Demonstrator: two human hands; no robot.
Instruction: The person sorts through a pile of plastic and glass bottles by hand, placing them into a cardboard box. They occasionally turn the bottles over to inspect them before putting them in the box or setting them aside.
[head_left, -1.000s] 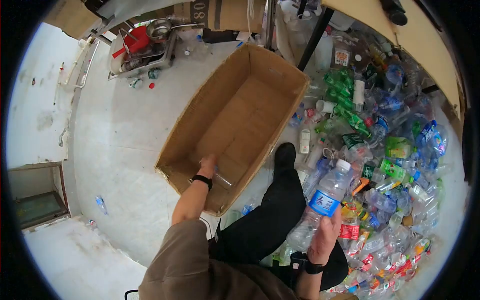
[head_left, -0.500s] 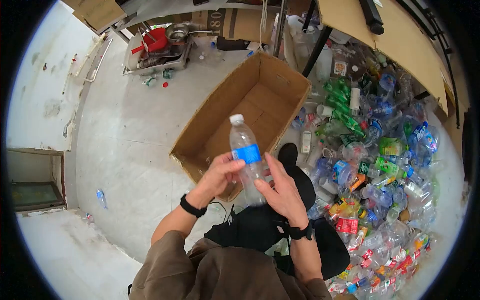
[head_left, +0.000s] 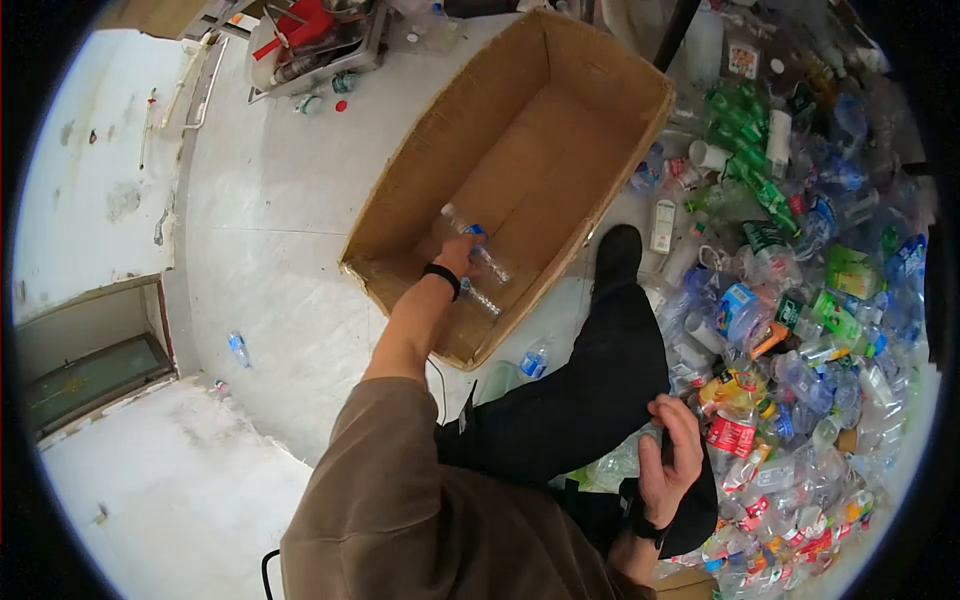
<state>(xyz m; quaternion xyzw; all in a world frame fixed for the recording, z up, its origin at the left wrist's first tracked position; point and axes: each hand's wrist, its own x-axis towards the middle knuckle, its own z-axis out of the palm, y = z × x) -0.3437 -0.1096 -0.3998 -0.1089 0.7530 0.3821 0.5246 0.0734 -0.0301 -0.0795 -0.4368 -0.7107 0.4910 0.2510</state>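
Note:
My left hand [head_left: 458, 254] reaches down into a large cardboard box [head_left: 400, 195], its fingers round a clear plastic bottle [head_left: 490, 264] with a blue label. The bottle lies slanted, low in the box. Just below it, a second clear bottle [head_left: 480, 298] lies partly hidden by my wrist. My right hand [head_left: 672, 455] is over my right knee, fingers curled and thumb apart, and I see nothing between them.
A big heap of plastic bottles [head_left: 790, 380] covers the floor at right. A bottle with a blue label [head_left: 535, 360] stands by my leg. A metal tray [head_left: 330, 68] with a red pan is at upper left. One small bottle [head_left: 238, 348] lies on the left floor.
My left hand has carried the blue-labelled bottle forward and down into the box. My right hand has let go of it and drawn back to my knee. The view has tilted down.

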